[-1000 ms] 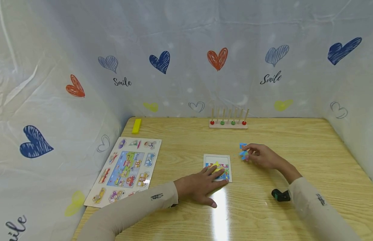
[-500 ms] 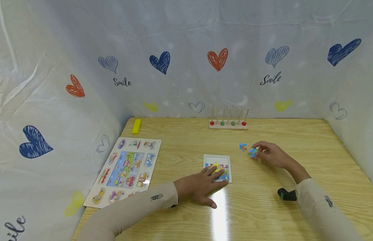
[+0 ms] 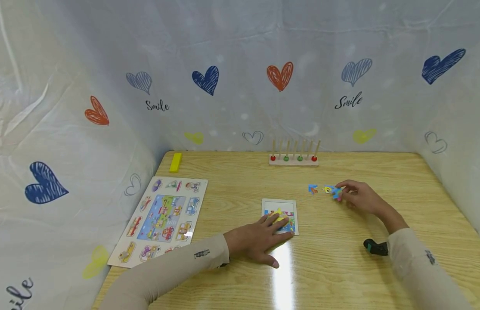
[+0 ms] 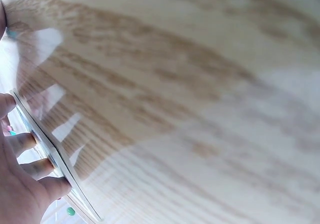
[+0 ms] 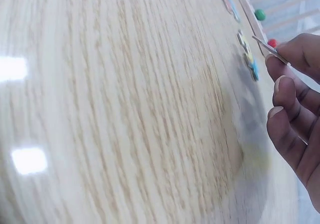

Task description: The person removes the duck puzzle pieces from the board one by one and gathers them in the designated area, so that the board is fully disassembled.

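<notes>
Lower centre of head view: left hand (image 3: pixel 257 243), fingers spread, resting on small puzzle tray (image 3: pixel 278 206) partly filled with coloured pieces. Right of centre: right hand (image 3: pixel 360 198) pinching blue puzzle piece (image 3: pixel 336 193) in fingertips; piece tilted in right wrist view. Just left of it, two loose pieces (image 3: pixel 312 189) on wooden table (image 3: pixel 232 181). Left side: large picture board (image 3: pixel 199 196). Centre, back edge: peg rack (image 3: pixel 294 162) with red and green beads.

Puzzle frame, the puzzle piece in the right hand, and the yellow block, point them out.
Puzzle frame (image 3: pixel 279 200): head view, far rim.
Held puzzle piece (image 5: pixel 265 45): right wrist view, thin edge.
Yellow block (image 3: pixel 175 162): head view, middle of top.
</notes>
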The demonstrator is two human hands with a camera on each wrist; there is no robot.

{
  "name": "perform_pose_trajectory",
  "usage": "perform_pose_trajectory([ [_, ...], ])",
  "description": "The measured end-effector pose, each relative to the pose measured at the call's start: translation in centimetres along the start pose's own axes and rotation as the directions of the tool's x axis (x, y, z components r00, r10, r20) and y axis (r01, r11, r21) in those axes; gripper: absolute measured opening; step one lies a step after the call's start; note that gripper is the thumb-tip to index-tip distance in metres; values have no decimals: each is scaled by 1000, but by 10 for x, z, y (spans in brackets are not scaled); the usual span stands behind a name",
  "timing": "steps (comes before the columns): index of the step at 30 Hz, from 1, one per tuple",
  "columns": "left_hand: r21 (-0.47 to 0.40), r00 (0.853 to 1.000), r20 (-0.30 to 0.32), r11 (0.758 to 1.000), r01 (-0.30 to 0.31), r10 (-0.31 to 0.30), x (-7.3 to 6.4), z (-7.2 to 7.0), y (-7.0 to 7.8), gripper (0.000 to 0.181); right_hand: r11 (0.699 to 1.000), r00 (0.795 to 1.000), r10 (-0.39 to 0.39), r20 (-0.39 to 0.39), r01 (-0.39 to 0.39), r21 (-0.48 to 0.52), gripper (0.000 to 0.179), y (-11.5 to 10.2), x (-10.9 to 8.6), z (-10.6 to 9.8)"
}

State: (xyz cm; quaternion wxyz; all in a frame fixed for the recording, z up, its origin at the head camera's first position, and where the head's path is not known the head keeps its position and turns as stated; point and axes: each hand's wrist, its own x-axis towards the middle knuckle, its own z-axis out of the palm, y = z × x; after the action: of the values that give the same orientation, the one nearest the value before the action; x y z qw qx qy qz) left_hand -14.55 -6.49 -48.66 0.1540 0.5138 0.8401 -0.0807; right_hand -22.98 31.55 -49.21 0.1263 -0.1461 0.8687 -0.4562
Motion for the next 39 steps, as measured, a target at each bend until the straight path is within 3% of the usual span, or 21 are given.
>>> perform_pose_trajectory([
  [15, -27, 1000, -12, 1000, -5, 5, 1, 2, -1, 90, 998, 997, 31, -65, -34, -46, 33, 18, 3, -17],
  [22, -39, 1000, -9, 999, -5, 4, -1, 2, -1, 90, 988, 996, 75, -58, -82, -131, 33, 21, 4, -22],
  [29, -35, 1000, -3, 999, 4, -4, -1, 1, 0, 90, 952, 996, 51, -80, -72, -299, 32, 20, 5, -22],
  [39, -36, 1000, 15, 999, 10, -10, 0, 0, 0, 89, 936, 996, 70, -61, -87, -341, 31, 16, 7, -23],
])
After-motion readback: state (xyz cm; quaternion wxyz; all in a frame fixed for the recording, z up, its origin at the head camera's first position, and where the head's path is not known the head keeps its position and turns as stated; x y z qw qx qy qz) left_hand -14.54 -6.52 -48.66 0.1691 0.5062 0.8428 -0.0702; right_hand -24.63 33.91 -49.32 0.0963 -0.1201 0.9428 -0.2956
